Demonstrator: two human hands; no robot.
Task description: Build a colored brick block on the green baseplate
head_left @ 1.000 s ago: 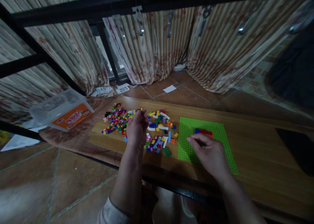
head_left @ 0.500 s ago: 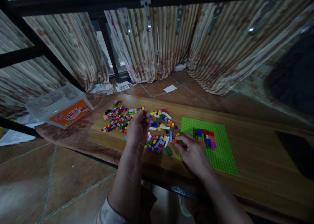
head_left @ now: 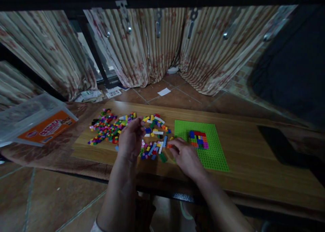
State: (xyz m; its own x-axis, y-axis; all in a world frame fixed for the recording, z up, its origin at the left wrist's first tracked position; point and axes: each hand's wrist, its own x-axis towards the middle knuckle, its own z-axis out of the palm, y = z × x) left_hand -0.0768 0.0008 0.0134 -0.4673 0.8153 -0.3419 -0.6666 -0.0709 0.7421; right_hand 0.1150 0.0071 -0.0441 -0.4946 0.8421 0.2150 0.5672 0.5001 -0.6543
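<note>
A green baseplate [head_left: 215,154] lies on the wooden board [head_left: 243,140], with a small block of red, blue, orange and purple bricks [head_left: 198,139] pressed onto it. Left of the plate lies a spread of several loose coloured bricks [head_left: 111,127]. My right hand [head_left: 185,155] rests at the plate's left edge, its fingertips pinched on a small orange brick [head_left: 169,145]. My left hand [head_left: 130,139] hovers over the middle of the loose bricks with its fingers curled together; what they hold, if anything, is hidden.
A clear plastic box with an orange label [head_left: 38,122] stands at the left. A dark flat object [head_left: 279,144] lies at the board's right. Striped curtains [head_left: 152,45] hang behind, with papers [head_left: 88,96] on the tiled floor.
My right hand has left the bricks on the baseplate and moved left to the plate's edge, closing on a small orange brick. The left hand has stayed over the loose bricks. The camera shifted right.
</note>
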